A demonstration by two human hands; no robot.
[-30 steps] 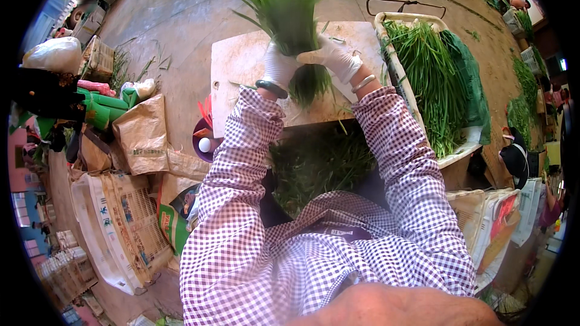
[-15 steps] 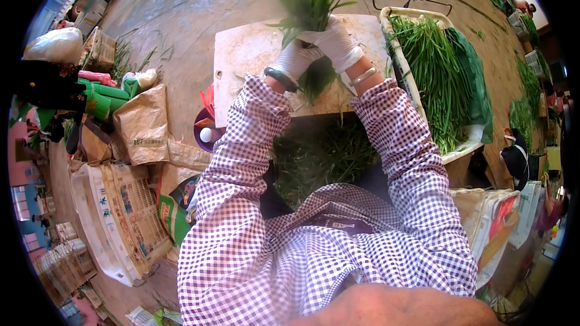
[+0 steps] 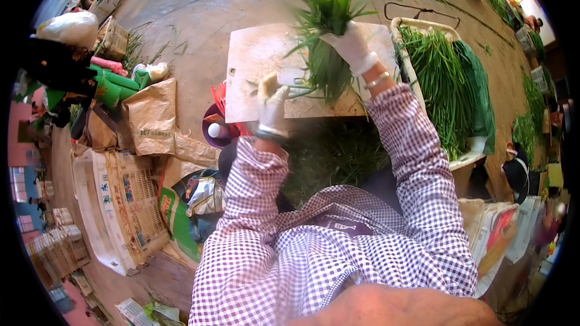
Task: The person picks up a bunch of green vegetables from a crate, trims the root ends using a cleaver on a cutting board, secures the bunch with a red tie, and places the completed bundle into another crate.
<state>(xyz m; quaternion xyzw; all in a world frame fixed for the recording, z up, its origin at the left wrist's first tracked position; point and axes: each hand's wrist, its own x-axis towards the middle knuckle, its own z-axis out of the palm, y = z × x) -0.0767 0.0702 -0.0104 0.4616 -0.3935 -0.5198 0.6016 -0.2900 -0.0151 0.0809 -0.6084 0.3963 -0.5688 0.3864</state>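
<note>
My right hand (image 3: 350, 48), in a white glove, is closed around a bunch of long green chive-like leaves (image 3: 329, 60). The bunch stands over the white board (image 3: 257, 54); its upper tips are smeared by motion, and its lower part hangs toward the board's near edge. My left hand (image 3: 273, 104), also gloved, is lower and to the left, at the near edge of the board. Its fingers are apart, pointing away from me. A few stray blades reach from the bunch toward its fingertips; whether they touch cannot be made out.
Right of the board, a white crate (image 3: 411, 78) holds many long green leaves with green netting. Left of it stands a purple container (image 3: 211, 118) with a white-capped bottle and red strips. Cut leaves (image 3: 332, 157) lie below the board. Brown sacks (image 3: 151, 115) and stacked crates (image 3: 130, 205) are at left.
My left hand has let go of the bunch and come back toward me, down and left. My right hand, still gripping the bunch, has shifted slightly right and nearer. The view has turned a little.
</note>
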